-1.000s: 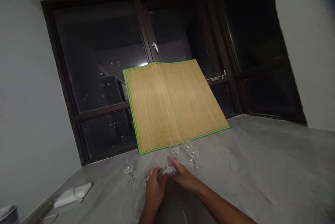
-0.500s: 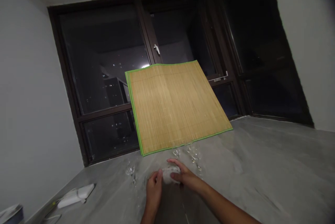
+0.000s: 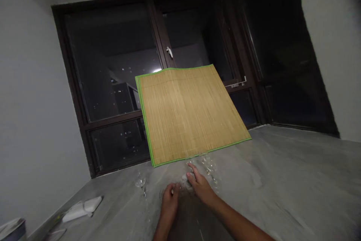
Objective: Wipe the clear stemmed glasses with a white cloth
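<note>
My left hand (image 3: 169, 199) is closed, its fingers curled round what looks like the stem of a clear wine glass (image 3: 161, 194). A round glass edge shows left of the hand, and the rest is mostly covered or blurred. My right hand (image 3: 201, 187) lies against the far side, with a white cloth (image 3: 185, 177) by its thumb. The fingers reach forward past the cloth, so its grip is partly hidden. Left of my hands a stemmed glass (image 3: 140, 182) stands on the grey counter (image 3: 270, 188). More stemmed glasses (image 3: 209, 165) stand just beyond my right hand.
A bamboo mat (image 3: 191, 113) with green edging leans against the dark window (image 3: 113, 60) behind the glasses. A white strapped object (image 3: 82, 209) lies at the counter's left side. Part of a container (image 3: 12, 229) shows in the lower left corner.
My right hand has moved slightly forward and its fingers have straightened. Less of the white cloth shows between my hands. My left hand has shifted a little to the right.
</note>
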Motion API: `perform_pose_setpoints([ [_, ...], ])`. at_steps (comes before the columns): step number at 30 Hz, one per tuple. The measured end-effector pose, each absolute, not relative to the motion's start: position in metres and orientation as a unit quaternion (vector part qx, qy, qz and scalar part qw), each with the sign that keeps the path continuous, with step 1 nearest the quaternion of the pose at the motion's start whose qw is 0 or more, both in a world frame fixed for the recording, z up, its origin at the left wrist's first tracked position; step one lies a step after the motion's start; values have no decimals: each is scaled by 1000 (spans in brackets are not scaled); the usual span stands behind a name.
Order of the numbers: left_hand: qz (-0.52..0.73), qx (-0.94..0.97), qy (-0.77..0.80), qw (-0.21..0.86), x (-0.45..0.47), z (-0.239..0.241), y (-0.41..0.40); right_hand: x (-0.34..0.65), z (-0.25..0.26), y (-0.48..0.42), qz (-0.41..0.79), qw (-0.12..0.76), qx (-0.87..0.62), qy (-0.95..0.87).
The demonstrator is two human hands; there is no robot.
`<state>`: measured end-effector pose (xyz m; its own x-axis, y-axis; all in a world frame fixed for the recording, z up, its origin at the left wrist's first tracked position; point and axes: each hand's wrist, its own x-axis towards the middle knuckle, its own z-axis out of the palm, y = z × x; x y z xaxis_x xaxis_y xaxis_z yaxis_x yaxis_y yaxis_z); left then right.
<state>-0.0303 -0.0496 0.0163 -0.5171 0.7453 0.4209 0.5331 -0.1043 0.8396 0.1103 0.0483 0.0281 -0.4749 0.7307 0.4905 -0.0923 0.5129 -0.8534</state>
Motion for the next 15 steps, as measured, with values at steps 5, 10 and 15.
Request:
perform_pose_setpoints([
  [5,541,499,674,61,-30,10,-46,105,19,53,308,480,-252,-782],
  [10,516,517,680,53,-29,6,-42,111,26,47,240,391,-306,-834],
  [15,505,511,694,45,-22,9,-42,116,37,39,154,296,-338,-880],
])
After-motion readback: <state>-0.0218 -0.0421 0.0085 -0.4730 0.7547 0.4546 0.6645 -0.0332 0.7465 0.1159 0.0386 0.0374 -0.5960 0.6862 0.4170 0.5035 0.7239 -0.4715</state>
